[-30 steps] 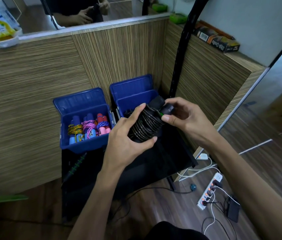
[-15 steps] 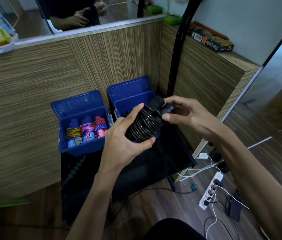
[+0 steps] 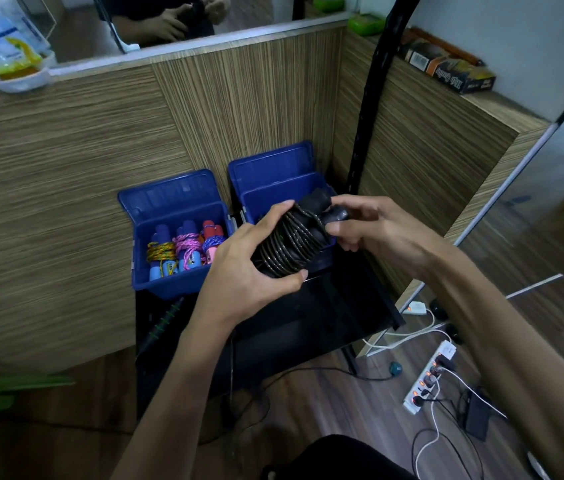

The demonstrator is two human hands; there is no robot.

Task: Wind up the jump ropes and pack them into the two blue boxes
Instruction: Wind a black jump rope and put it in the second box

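In the head view, the left hand point(image 3: 249, 268) is wrapping its fingers and thumb around the black jump rope point(image 3: 294, 242), a wound bundle of dark cord with pale flecks. The palm is covering the bundle's near left side, so that part is hidden. The right hand point(image 3: 374, 226) is pinching the bundle's upper right end, where the black handles point(image 3: 318, 202) are poking out; its fingertips are covering part of one handle, and I cannot tell where the cord's loose end is lying. The bundle's long axis is running diagonally, from lower left near the left thumb up to the right, with the handle ends pointing up and away toward the wood-grain wall point(image 3: 239, 109).

The bundle is hanging in the air just over the front rim of the right blue box point(image 3: 273, 188), blocking most of that box's inside, so its contents are hard to make out. Just left of the right blue box, the left blue box point(image 3: 173, 209) is standing with its lid tipped back, holding three wound ropes: yellow point(image 3: 161, 252), pink point(image 3: 187, 247) and purple point(image 3: 214, 242), handles upright. Both boxes are sitting on a black surface point(image 3: 325, 313), very dark and short on detail. A black and green item point(image 3: 164, 322) in front of the left blue box is too dim to identify. A power strip point(image 3: 429, 379) is lying on the floor, right of the surface.
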